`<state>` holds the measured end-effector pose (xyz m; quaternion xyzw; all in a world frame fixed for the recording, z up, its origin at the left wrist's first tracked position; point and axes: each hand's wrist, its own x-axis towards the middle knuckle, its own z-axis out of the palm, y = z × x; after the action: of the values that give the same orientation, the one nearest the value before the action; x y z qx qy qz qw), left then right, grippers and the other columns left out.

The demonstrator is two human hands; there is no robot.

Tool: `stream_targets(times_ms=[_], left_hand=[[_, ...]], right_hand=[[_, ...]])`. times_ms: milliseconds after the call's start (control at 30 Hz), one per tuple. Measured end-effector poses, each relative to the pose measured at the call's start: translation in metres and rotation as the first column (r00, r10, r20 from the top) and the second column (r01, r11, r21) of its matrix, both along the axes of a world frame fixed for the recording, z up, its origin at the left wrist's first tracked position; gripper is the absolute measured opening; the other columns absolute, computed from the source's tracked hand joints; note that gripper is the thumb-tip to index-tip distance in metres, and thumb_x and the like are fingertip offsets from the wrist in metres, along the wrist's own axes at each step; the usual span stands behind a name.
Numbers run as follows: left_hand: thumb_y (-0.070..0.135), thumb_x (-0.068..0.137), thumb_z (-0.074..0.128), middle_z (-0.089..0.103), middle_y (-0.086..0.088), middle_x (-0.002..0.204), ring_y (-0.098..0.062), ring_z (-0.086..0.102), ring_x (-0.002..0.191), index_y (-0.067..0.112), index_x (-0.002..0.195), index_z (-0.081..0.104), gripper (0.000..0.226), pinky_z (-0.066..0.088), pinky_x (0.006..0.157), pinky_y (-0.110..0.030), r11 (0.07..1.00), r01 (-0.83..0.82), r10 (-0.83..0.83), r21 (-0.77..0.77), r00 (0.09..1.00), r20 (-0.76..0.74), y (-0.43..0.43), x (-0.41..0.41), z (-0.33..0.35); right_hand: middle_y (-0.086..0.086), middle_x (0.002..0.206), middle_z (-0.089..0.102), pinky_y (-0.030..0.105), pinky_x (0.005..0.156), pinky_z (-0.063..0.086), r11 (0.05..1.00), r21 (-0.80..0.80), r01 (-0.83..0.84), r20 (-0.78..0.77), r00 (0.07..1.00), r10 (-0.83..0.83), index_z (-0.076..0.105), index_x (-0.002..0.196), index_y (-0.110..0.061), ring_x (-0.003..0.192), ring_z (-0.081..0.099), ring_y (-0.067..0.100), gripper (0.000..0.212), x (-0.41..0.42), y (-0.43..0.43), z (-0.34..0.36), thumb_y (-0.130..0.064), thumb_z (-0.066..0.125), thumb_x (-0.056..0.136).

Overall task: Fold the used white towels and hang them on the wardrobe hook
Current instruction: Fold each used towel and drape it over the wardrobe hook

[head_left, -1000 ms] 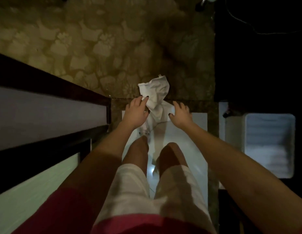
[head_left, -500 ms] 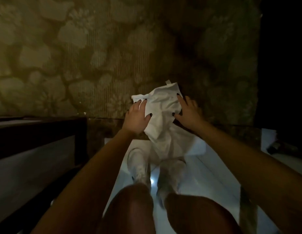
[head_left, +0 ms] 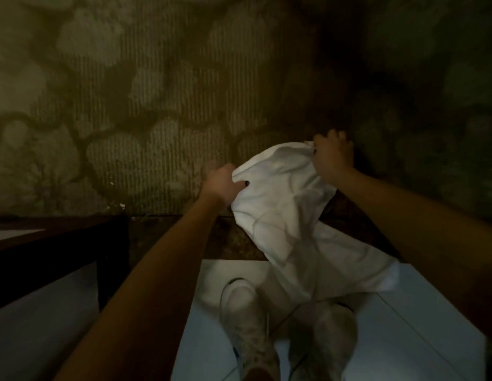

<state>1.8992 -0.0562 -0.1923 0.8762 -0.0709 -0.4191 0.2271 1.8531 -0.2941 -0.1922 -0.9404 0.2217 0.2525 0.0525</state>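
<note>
1. Left hand (head_left: 221, 185): fingers curled, gripping the white towel's near-left edge; dark-nailed thumb lies on top of the cloth.
2. Right hand (head_left: 331, 155): raised further forward than the left, pinching the towel's upper corner.
3. Patterned carpet (head_left: 156, 92): dim floral motif, beyond and beneath both hands.
4. Pale tiled floor (head_left: 404, 325): below the forearms.
5. Dark wooden frame (head_left: 60, 243): left of the left forearm.
6. White towel (head_left: 283, 210): stretched between the two hands, crumpled, its free end hanging below them, in front of the shoes.
7. Pale shoes (head_left: 247, 320): one pair, on the tiles, below the hands.
</note>
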Motion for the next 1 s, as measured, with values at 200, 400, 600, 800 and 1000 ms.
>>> stream_targets(times_ms=[200,400,600,800,1000], left_hand=[[0.025,0.092,0.062,0.06,0.004,0.075,-0.012,0.056,0.071,0.015,0.088,0.062,0.011,0.042,0.059,-0.025,0.929,-0.26,0.236,-0.264,0.965,-0.118,0.011,-0.025,0.105],[0.016,0.094,0.057,0.064,-0.018,0.09,-0.026,0.059,0.084,0.003,0.097,0.068,0.017,0.044,0.071,-0.034,0.911,-0.273,0.254,-0.308,0.962,-0.101,0.019,-0.042,0.265],[0.018,0.084,0.071,0.048,0.007,0.121,-0.008,0.046,0.108,0.008,0.103,0.068,0.022,0.037,0.082,-0.012,0.954,-0.157,0.128,-0.256,0.984,-0.127,0.028,-0.058,0.438],[0.027,0.087,0.068,0.061,0.01,0.087,-0.003,0.054,0.081,0.024,0.083,0.068,0.005,0.045,0.069,-0.015,0.925,-0.159,0.143,-0.345,0.987,-0.071,0.028,-0.09,0.62],[0.024,0.095,0.056,0.053,0.004,0.07,0.006,0.048,0.057,0.018,0.072,0.057,0.024,0.039,0.056,-0.008,0.866,-0.13,0.168,-0.482,0.985,0.036,0.028,-0.126,0.726]], right_hand=[[0.019,0.118,0.054,0.04,0.087,0.039,0.963,0.269,0.019,0.084,0.995,-0.044,0.055,0.107,-0.001,0.111,0.048,0.035,0.019,-0.046,-0.001,0.081,-0.014,0.044,0.1],[0.015,0.088,0.05,0.035,0.067,0.039,0.803,0.504,0.319,0.07,0.911,-0.406,0.052,0.093,0.003,0.076,0.048,0.024,0.015,-0.108,-0.008,0.249,-0.008,0.046,0.099],[0.014,0.088,0.052,0.027,0.057,0.035,0.571,0.6,0.56,-0.055,0.741,-0.669,0.057,0.097,-0.001,0.074,0.048,0.02,0.014,-0.16,-0.008,0.434,-0.01,0.047,0.098],[-0.001,0.074,0.054,0.024,0.059,0.036,0.429,0.739,0.52,-0.034,0.664,-0.747,0.055,0.078,-0.018,0.069,0.049,0.013,0.019,-0.206,0.01,0.619,-0.022,0.055,0.096],[-0.009,0.07,0.065,0.036,0.071,0.052,0.275,0.894,0.354,0.058,0.516,-0.855,0.066,0.076,-0.024,0.073,0.061,0.013,0.015,-0.266,0.026,0.75,-0.014,0.067,0.087]])
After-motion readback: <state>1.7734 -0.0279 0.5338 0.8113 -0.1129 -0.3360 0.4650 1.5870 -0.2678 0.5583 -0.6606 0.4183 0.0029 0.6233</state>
